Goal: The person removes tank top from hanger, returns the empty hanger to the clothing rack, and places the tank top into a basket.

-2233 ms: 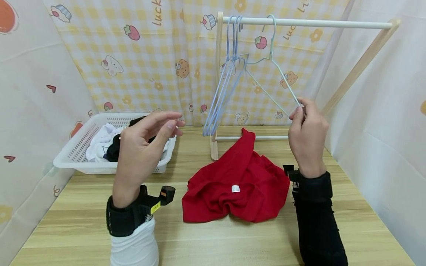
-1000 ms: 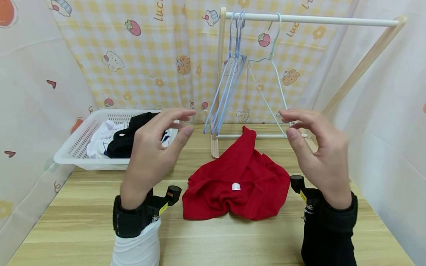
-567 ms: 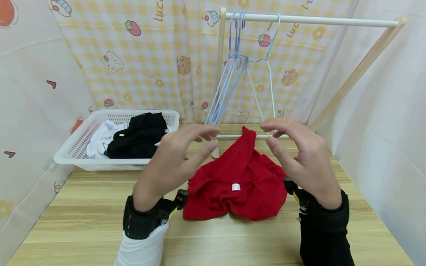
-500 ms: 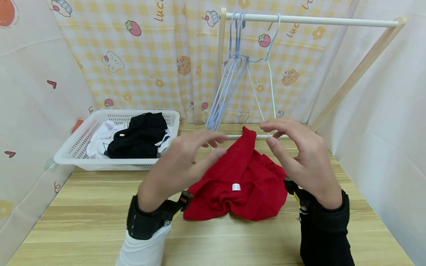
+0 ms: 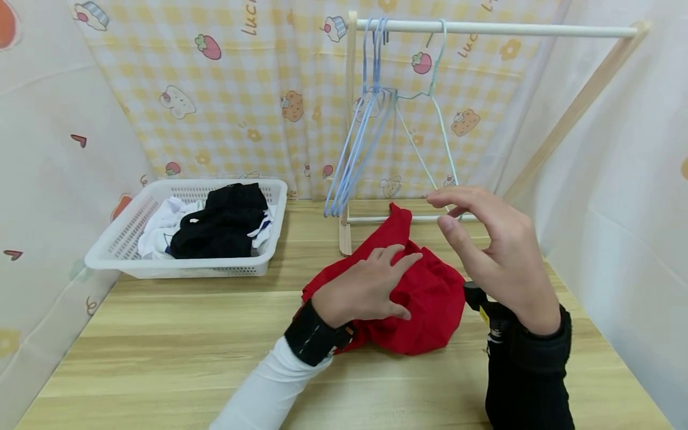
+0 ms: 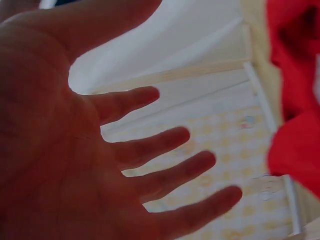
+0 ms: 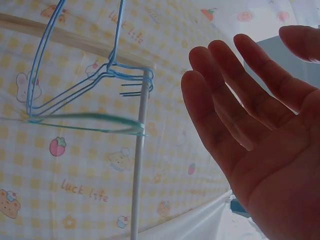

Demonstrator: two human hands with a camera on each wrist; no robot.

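Note:
A crumpled red garment [image 5: 430,298] lies on the table in front of the rack. Over it hovers my left hand [image 5: 365,289], fingers spread and palm turned down; in the left wrist view the fingers are straight and hold nothing, with the red cloth at the right. My right hand [image 5: 494,257] is raised right of the garment, thumb and fingers apart and relaxed. Behind its fingertips hangs a mint green wire hanger [image 5: 443,128]; whether they touch it I cannot tell. In the right wrist view the hand [image 7: 260,110] is bare, apart from the hangers.
Several blue hangers [image 5: 355,149] hang bunched at the left end of the rack's white rail [image 5: 510,28]. A white basket [image 5: 188,272] with black garments [image 5: 220,227] and white ones [image 5: 163,227] stands at the left. Patterned curtains close the back and sides.
My right hand let go of the mint green hanger and stays near it, relaxed. My left hand swung rightward from beside the basket, turning palm down above the red garment.

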